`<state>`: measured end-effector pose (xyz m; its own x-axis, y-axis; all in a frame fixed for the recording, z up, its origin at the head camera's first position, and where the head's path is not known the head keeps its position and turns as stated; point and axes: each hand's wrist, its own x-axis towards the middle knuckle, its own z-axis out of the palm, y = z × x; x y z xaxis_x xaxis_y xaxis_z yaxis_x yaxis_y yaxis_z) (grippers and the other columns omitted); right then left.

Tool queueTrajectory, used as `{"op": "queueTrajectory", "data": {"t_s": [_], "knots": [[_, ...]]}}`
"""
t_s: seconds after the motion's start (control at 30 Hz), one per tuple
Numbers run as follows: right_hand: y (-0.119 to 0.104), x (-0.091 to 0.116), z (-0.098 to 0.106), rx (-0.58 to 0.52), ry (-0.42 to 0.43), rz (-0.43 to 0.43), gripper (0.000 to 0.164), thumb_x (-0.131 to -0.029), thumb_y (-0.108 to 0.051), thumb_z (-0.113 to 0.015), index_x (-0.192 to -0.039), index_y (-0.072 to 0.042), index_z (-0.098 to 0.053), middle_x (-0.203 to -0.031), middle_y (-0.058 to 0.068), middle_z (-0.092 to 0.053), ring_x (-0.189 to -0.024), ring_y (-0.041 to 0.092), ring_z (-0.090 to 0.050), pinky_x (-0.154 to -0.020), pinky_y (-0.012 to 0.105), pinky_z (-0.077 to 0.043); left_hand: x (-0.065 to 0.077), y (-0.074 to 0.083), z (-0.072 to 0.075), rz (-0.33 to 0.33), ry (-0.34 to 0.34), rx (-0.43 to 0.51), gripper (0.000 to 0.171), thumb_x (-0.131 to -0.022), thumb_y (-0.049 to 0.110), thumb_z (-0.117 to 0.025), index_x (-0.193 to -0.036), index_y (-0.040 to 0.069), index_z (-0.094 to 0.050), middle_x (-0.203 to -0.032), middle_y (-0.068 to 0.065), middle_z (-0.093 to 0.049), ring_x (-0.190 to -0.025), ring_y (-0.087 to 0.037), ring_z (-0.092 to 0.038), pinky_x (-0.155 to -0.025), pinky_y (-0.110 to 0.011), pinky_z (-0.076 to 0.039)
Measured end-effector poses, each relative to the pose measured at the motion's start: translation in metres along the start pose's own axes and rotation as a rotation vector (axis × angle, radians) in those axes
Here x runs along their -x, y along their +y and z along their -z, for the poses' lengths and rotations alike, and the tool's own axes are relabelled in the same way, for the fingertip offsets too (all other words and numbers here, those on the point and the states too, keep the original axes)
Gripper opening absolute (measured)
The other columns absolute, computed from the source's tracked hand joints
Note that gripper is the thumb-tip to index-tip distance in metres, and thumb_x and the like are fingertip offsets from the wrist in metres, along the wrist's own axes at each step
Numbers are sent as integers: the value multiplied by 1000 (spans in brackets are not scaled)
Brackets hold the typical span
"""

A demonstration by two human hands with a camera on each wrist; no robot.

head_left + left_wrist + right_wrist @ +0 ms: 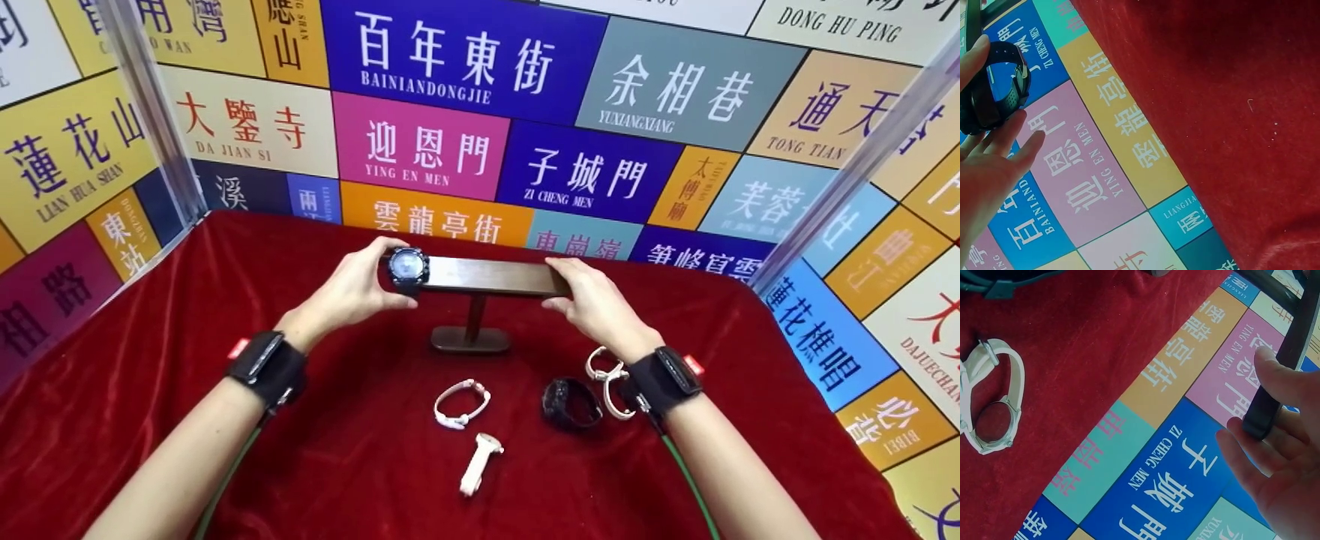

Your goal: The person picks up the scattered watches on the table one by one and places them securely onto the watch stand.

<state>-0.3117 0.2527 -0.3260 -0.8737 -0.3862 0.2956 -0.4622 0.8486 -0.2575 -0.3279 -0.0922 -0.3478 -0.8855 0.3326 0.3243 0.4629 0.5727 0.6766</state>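
A T-shaped watch stand, with a brown horizontal bar (pixel 495 276) on a short post, stands on red cloth. Round the bar's left end sits a black sports watch (pixel 409 268), its round dial facing me. My left hand (pixel 346 291) holds that watch between thumb and fingers; the left wrist view shows its buckled strap (pixel 1018 93) looped about the bar. At the other end, my right hand (pixel 604 304) grips the bar, thumb below and fingers over the top. In the right wrist view the bar's dark end (pixel 1261 419) lies between thumb and fingers.
In front of the stand's base (pixel 469 341) lie a pale pink watch (pixel 451 422) and a white watch (pixel 474 469). A black watch (pixel 556 405) and cream-coloured watches (pixel 613 375) lie below my right forearm. Panels with Chinese place names (pixel 420 146) surround the cloth-covered table (pixel 337 450).
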Motion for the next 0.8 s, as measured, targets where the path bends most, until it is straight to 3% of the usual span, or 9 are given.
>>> {"op": "queueTrajectory", "data": {"t_s": [0.2,0.33,0.47,0.67,0.8], "knots": [[1,2,-1,8,28,14,62,-86,-13,-78,-141,4,-53,-140,23,-58,-133,37,-55,-115,48,-43,-6,7,-6,-46,-5,-37,76,-70,19,-93,-133,4,-53,-123,-20,-68,-111,-35,-64,-106,-47,-49],[1,2,-3,15,47,30,62,-85,-12,-79,-139,5,-54,-139,23,-59,-131,37,-56,-114,48,-44,-11,16,-11,-49,-20,-158,76,-70,26,-93,-133,6,-55,-124,-17,-69,-119,-38,-62,-120,-61,-27],[1,2,-3,20,48,28,62,-85,-12,-79,-140,5,-54,-139,23,-59,-131,38,-56,-113,48,-44,-15,26,-17,-48,-49,-261,78,-71,33,-91,-134,8,-54,-130,-15,-66,-129,-37,-57,-121,-72,-2],[-1,3,-3,24,44,23,63,-85,-12,-79,-140,5,-54,-139,23,-59,-131,38,-56,-114,48,-44,-21,36,-27,-97,-62,-357,79,-71,37,-90,-134,6,-53,-133,-16,-65,-130,-33,-58,-117,-75,8],[-2,2,-3,28,52,23,62,-85,-12,-79,-140,4,-54,-140,24,-59,-131,38,-56,-114,48,-44,-24,40,-31,-127,-53,-385,79,-72,37,-90,-134,5,-54,-131,-16,-66,-127,-32,-61,-117,-75,7]]}}
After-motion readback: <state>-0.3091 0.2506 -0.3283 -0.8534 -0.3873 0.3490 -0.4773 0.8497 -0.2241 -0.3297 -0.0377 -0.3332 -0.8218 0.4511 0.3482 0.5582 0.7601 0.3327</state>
